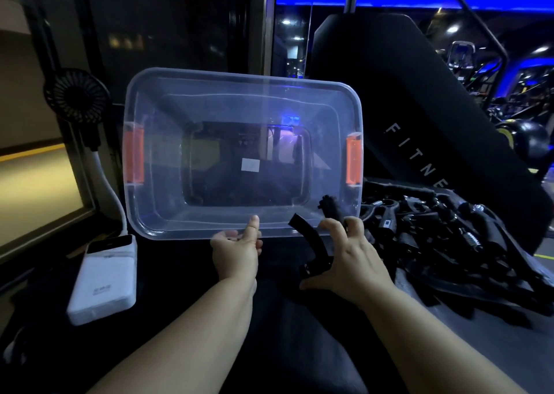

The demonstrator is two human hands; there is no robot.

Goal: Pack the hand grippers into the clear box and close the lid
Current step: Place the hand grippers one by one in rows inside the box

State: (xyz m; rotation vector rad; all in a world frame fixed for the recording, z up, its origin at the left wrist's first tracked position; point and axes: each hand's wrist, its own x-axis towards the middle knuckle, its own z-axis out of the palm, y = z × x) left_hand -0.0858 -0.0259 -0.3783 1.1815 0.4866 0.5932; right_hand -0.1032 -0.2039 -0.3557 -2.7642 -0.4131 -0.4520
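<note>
The clear box (150,213) with orange side latches stands in front of me on the dark surface, its inside holding nothing that I can make out. Whether the lid is on it I cannot tell. My left hand (236,249) rests at the box's near rim, thumb up against the edge and fingers loose, gripping nothing. My right hand (347,255) is closed on one black hand gripper (311,243), whose handles rise in a V just at the box's near right corner. A pile of black hand grippers (443,237) with metal springs lies to the right of the box.
A white power bank (102,282) lies at the left, cabled to a small black fan (76,95) behind it. A black padded gym bench back (404,109) rises behind the pile. Glass and a dark gym lie beyond.
</note>
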